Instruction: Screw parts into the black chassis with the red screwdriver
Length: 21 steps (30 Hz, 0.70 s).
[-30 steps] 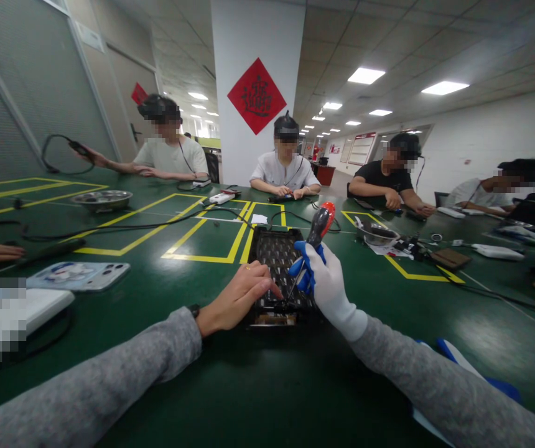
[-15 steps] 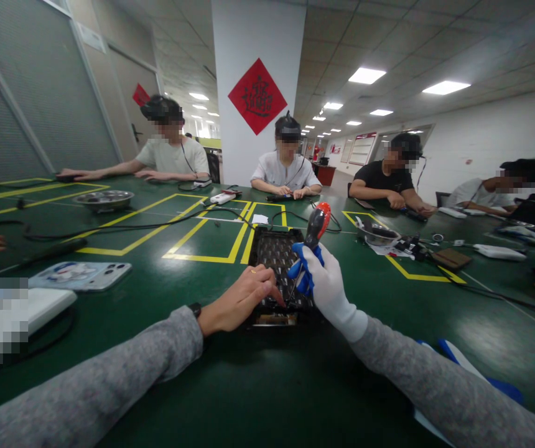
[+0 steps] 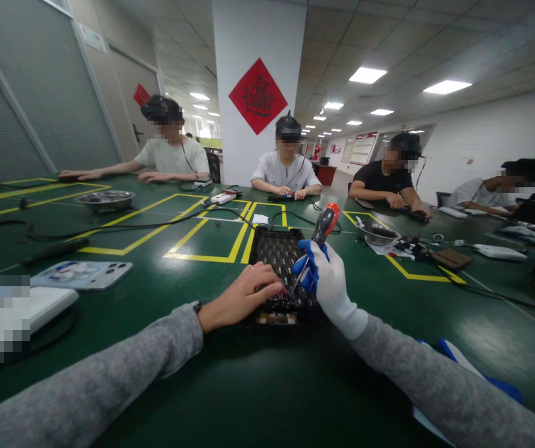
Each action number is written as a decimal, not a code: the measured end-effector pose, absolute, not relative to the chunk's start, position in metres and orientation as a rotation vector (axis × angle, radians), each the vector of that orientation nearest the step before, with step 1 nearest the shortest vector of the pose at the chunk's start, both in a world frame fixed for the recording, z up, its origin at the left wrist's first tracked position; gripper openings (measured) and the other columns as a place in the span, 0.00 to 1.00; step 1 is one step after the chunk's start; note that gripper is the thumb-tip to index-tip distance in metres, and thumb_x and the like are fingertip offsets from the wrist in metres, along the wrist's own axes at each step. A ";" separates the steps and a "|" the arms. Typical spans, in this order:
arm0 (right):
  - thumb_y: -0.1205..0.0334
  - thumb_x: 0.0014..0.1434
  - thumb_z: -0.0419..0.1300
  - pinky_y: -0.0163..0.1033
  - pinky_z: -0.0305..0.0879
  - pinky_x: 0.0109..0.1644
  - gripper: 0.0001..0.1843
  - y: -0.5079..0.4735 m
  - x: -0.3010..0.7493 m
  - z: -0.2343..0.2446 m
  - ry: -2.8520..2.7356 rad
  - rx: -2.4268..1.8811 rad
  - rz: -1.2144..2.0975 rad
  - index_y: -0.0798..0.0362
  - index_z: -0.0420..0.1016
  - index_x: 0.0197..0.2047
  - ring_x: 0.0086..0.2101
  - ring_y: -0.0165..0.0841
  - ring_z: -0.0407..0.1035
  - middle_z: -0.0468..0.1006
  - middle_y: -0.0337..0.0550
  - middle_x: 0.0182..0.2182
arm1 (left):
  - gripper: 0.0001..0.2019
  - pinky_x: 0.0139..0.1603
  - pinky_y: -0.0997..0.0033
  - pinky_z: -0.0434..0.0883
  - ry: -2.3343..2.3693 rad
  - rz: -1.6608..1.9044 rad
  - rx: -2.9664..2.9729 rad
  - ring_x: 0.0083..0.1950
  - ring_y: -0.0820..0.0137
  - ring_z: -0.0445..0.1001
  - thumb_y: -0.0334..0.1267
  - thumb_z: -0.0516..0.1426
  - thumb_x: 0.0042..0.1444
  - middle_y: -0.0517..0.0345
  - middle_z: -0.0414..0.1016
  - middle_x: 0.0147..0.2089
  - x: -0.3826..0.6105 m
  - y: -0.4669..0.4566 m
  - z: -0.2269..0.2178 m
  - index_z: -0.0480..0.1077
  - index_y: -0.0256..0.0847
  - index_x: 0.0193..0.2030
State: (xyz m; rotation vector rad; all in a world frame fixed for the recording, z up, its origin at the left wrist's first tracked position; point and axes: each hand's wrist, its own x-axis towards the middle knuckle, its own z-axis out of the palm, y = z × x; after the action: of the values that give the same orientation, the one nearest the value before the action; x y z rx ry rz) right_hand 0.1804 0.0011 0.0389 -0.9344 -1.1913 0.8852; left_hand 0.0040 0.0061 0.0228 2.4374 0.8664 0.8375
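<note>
A black rectangular casing (image 3: 274, 252) with rows of small pale marks lies on the green table in front of me. My right hand (image 3: 326, 274), in a white and blue glove, grips a screwdriver (image 3: 326, 224) by its red and black handle. The shaft slants down and left to the casing's near part; whether the tip touches it I cannot tell. My left hand (image 3: 244, 295), bare, rests over the left side of the casing. Its fingers are stretched toward the screwdriver's tip, with nothing visible held in them.
A phone (image 3: 81, 275) and a white device (image 3: 53, 300) lie at left. Metal bowls (image 3: 106, 199) stand far left and at right (image 3: 377, 233), the latter near loose small parts. Another glove (image 3: 477, 367) lies under my right forearm. Cables cross the table; several people sit around it.
The screwdriver's handle has tilted further to the right, and my right hand has shifted slightly right. My left index finger has lifted from pointing down and lies straighter.
</note>
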 end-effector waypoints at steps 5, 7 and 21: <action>0.44 0.52 0.55 0.27 0.56 0.13 0.20 0.004 0.179 0.040 -1.152 -0.937 0.956 0.53 0.66 0.37 0.12 0.23 0.58 0.69 0.33 0.15 | 0.12 0.39 0.73 0.65 0.861 0.710 2.311 0.35 0.71 0.69 0.46 0.58 0.51 0.57 0.73 0.32 0.018 0.020 0.026 0.74 0.37 0.32; 0.44 0.51 0.56 0.27 0.54 0.13 0.21 0.006 0.180 0.040 -1.143 -0.927 0.983 0.53 0.66 0.38 0.11 0.22 0.57 0.69 0.32 0.15 | 0.11 0.39 0.73 0.65 0.846 0.709 2.286 0.34 0.71 0.70 0.44 0.58 0.50 0.57 0.74 0.32 0.022 0.022 0.026 0.74 0.37 0.31; 0.44 0.51 0.56 0.27 0.55 0.14 0.23 0.009 0.178 0.038 -1.125 -0.846 1.100 0.54 0.67 0.42 0.13 0.22 0.59 0.69 0.33 0.17 | 0.08 0.40 0.73 0.67 0.801 0.773 2.255 0.35 0.71 0.71 0.40 0.57 0.52 0.57 0.75 0.32 0.023 0.020 0.021 0.73 0.37 0.32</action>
State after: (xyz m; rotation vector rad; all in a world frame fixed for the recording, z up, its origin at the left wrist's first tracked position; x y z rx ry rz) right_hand 0.1785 0.0087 0.0378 -0.8462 -1.1252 1.1001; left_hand 0.0233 0.0197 0.0213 2.2547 0.8009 0.7728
